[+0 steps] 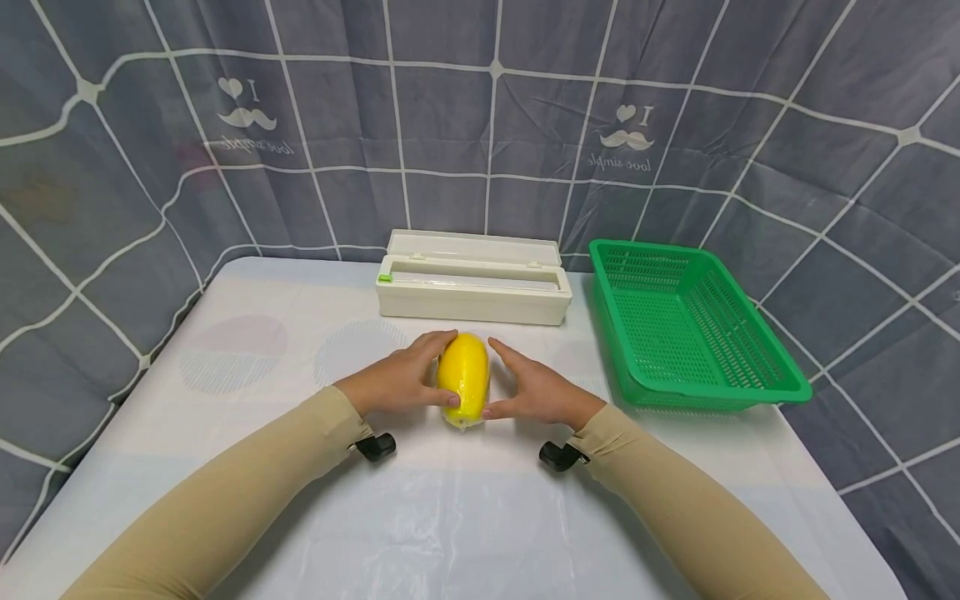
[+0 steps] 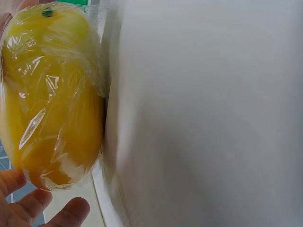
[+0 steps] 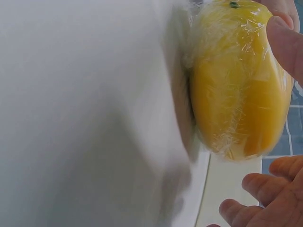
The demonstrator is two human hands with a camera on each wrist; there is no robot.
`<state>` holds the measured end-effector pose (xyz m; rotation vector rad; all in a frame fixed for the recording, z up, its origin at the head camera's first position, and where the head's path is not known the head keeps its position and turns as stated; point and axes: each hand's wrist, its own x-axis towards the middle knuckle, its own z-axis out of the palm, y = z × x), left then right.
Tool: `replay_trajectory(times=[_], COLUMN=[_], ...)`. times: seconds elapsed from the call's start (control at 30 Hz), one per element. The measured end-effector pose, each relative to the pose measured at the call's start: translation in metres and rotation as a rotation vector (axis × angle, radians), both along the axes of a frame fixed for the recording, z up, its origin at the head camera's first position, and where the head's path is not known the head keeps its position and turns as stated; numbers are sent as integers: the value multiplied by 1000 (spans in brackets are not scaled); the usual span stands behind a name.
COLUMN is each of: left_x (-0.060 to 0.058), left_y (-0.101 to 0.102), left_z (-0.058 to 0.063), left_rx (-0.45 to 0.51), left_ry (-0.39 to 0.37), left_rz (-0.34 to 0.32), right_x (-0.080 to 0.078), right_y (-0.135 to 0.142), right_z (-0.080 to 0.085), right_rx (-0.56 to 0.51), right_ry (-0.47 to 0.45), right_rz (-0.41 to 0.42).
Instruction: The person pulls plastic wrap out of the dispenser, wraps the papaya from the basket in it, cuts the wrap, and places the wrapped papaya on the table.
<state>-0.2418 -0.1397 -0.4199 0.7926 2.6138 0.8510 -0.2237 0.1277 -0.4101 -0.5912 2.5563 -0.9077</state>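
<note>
A plump yellow melon, wrapped in wrinkled cling film, lies on the white-covered table in front of me. My left hand holds it from the left, thumb over the near end and fingertips at the far end. From the right, my right hand reaches with its thumb at the near end and its fingers spread a little away from the fruit. In the left wrist view the film on the melon looks glossy, with a small green stem mark at one end. The right wrist view shows the same melon with bunched film along its underside.
Just behind the melon stands a long white cling film dispenser with its lid raised and a green slider at its left end. A green plastic basket sits at the back right. A grey grid-patterned curtain hangs around the table.
</note>
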Motion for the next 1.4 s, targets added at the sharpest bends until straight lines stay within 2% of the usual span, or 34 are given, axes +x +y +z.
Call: replay_trajectory(times=[0.47, 0.93, 1.4], left_x=[-1, -2, -3], left_y=[-1, -2, -6], left_z=[1, 2, 5], left_rx=[10, 16, -10], left_ry=[12, -11, 6], left_rz=[-6, 9, 11], right_x=[-1, -2, -3], right_y=[0, 0, 1], right_z=[-1, -1, 0], right_rx=[5, 14, 19], right_ry=[8, 8, 22], right_rz=[3, 0, 4])
